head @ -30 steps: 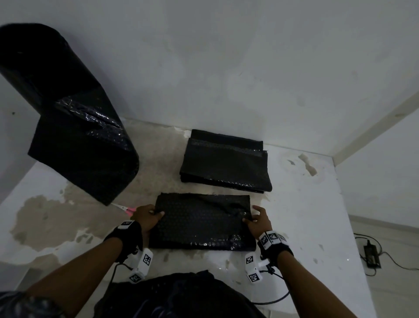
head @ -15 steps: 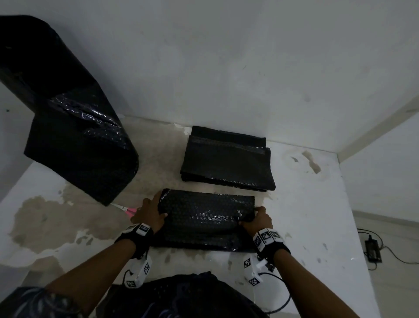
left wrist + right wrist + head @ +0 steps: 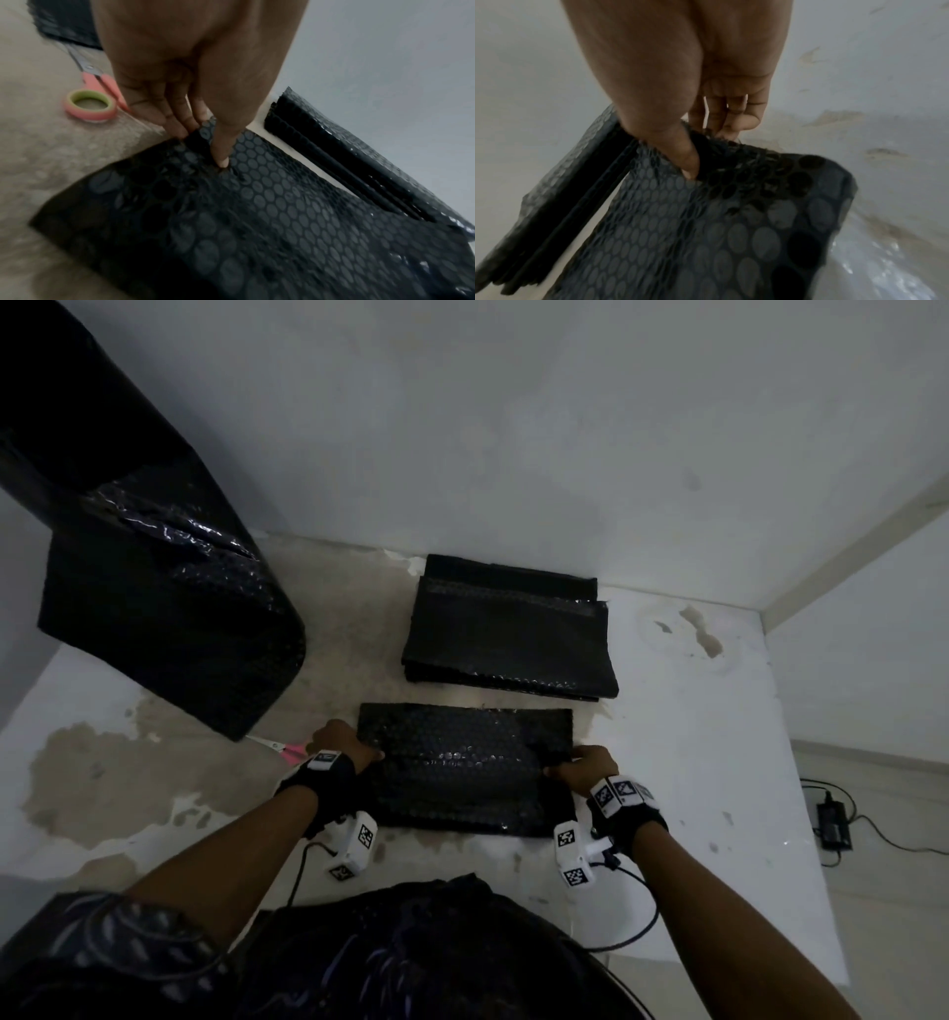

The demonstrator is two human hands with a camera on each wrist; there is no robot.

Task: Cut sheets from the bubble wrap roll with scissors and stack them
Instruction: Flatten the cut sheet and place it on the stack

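A cut sheet of black bubble wrap (image 3: 462,762) lies in front of me on the white table (image 3: 693,737), its side edges lifted. My left hand (image 3: 341,746) pinches its left edge (image 3: 205,138), thumb on top and fingers beneath. My right hand (image 3: 585,768) pinches the right edge (image 3: 706,154) the same way. Behind the sheet sits the stack of cut sheets (image 3: 508,634). The big black bubble wrap roll (image 3: 128,531) leans at the far left. Pink-handled scissors (image 3: 287,749) lie on the table left of my left hand, also seen in the left wrist view (image 3: 90,97).
The table stands against a white wall at the back. Its right edge drops to a floor where a black power adapter (image 3: 834,824) and cable lie. The tabletop paint is worn brown at the left.
Both hands went from resting flat at the sheet's side edges to pinching them, and the sheet has lifted and shifted slightly away from me toward the stack.
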